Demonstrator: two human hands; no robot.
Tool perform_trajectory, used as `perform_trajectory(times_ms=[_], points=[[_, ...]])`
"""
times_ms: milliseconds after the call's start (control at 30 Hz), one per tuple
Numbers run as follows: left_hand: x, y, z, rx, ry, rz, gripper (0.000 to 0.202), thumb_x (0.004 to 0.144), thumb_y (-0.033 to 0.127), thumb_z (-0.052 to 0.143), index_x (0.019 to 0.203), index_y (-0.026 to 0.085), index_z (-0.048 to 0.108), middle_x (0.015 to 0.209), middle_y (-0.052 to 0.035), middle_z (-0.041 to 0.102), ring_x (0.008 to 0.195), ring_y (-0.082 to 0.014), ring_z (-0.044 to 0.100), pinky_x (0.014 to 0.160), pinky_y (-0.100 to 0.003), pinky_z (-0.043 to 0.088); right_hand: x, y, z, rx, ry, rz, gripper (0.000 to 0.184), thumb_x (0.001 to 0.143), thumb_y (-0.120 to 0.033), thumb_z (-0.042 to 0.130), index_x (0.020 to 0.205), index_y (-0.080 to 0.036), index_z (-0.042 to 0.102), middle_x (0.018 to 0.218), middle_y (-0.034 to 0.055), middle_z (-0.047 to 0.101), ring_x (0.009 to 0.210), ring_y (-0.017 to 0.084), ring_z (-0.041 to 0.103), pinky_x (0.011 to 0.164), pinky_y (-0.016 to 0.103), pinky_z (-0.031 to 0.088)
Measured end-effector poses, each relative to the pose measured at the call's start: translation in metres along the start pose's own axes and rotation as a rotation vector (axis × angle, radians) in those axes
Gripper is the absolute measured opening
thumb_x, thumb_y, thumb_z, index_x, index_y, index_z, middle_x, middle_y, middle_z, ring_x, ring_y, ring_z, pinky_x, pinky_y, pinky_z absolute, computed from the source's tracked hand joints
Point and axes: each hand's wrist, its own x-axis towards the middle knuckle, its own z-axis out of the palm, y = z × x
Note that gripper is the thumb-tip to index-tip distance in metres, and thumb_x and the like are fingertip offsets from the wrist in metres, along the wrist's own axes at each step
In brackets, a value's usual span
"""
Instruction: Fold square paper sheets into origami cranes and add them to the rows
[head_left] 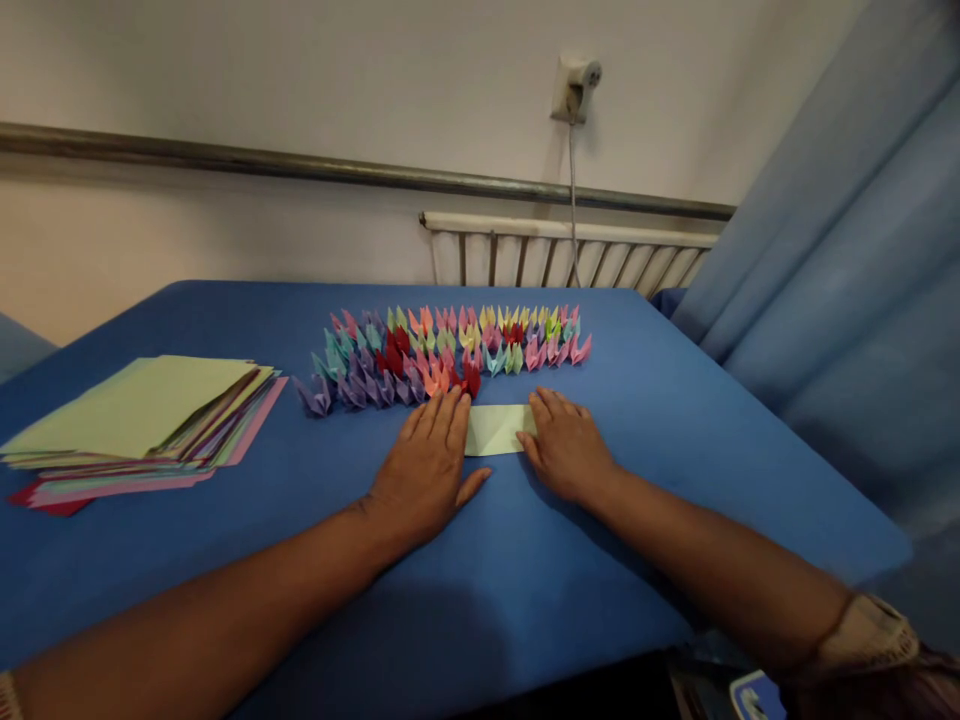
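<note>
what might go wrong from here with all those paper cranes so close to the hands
The left hand has its fingertips right by the front row, so a small push forward might knock the red crane there. The pale green paper lies under both hands; if the left hand and right hand press unevenly, it could shift or crease crookedly. The paper stack has uneven, fanned edges, so a bump might make sheets slide.
</note>
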Motion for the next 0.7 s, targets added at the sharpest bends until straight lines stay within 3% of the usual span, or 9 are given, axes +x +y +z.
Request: perform_trajectory(times_ms=[67,133,200,300,400,467,567,700], points=[[0.001,-0.004,-0.003,-0.052,0.057,0.063,0.074,0.09,0.043,0.05,0.148,0.006,0.023,0.154,-0.0218,0.027,0.144,-0.0353,0.019,0.115,-0.051,0.021,0.011,0.008,0.003,0.08,-0.015,0.003,0.057,0.092,-0.036,0.044,0.14,-0.007,0.04,0.142,0.0198,0.046,0.131,0.031,0.041,0.106,0.046,0.031],[0.001,-0.005,-0.004,-0.125,0.04,0.168,0.065,0.092,0.037,0.048,0.148,0.012,0.025,0.154,-0.0172,0.031,0.145,-0.0314,0.019,0.116,-0.051,0.021,0.02,0.017,0.008,0.176,-0.045,0.012,0.057,0.089,-0.036,0.049,0.138,-0.009,0.042,0.137,0.0178,0.051,0.128,0.029,0.045,0.105,0.044,0.033],[0.0,-0.005,-0.003,-0.211,-0.046,0.268,0.06,0.093,0.035,0.047,0.148,0.017,0.027,0.151,-0.0137,0.037,0.143,-0.0281,0.025,0.115,-0.049,0.024,0.024,0.024,0.014,0.259,-0.049,0.002,0.055,0.087,-0.034,0.052,0.136,-0.011,0.044,0.133,0.0155,0.055,0.125,0.026,0.048,0.105,0.043,0.034],[-0.002,-0.003,0.003,-0.311,-0.199,0.346,0.066,0.093,0.045,0.048,0.149,0.021,0.024,0.152,-0.0129,0.036,0.142,-0.0274,0.028,0.114,-0.047,0.027,0.021,0.024,0.017,0.284,-0.015,-0.078,0.054,0.088,-0.033,0.05,0.137,-0.013,0.043,0.136,0.015,0.053,0.127,0.025,0.046,0.106,0.044,0.033],[-0.001,-0.003,0.009,-0.323,-0.241,0.299,0.077,0.09,0.058,0.045,0.15,0.015,0.023,0.154,-0.0185,0.029,0.144,-0.0308,0.023,0.114,-0.049,0.025,0.012,0.011,0.015,0.2,-0.016,-0.226,0.057,0.092,-0.032,0.042,0.145,-0.012,0.034,0.15,0.016,0.037,0.141,0.026,0.028,0.111,0.047,0.025],[0.0,-0.003,0.012,-0.296,-0.245,0.257,0.083,0.088,0.064,0.043,0.149,0.011,0.024,0.153,-0.0213,0.028,0.144,-0.0325,0.021,0.114,-0.05,0.024,0.006,0.001,0.012,0.166,-0.107,-0.35,0.059,0.094,-0.037,0.038,0.147,-0.011,0.031,0.152,0.0154,0.034,0.144,0.026,0.021,0.113,0.046,0.022],[0.0,-0.004,0.013,-0.229,-0.278,0.194,0.087,0.086,0.068,0.041,0.148,0.008,0.027,0.154,-0.0231,0.026,0.144,-0.0352,0.019,0.113,-0.05,0.023,0.002,-0.007,0.012,0.138,-0.161,-0.326,0.062,0.096,-0.043,0.034,0.148,-0.009,0.029,0.153,0.0158,0.033,0.143,0.028,0.024,0.114,0.044,0.022],[-0.002,-0.004,0.014,-0.148,-0.312,0.097,0.092,0.084,0.072,0.038,0.147,0.005,0.03,0.153,-0.0257,0.024,0.144,-0.0397,0.016,0.113,-0.054,0.022,0.007,0.003,0.014,0.083,-0.131,-0.143,0.06,0.097,-0.041,0.032,0.145,-0.005,0.034,0.152,0.019,0.032,0.141,0.032,0.027,0.112,0.047,0.024]])
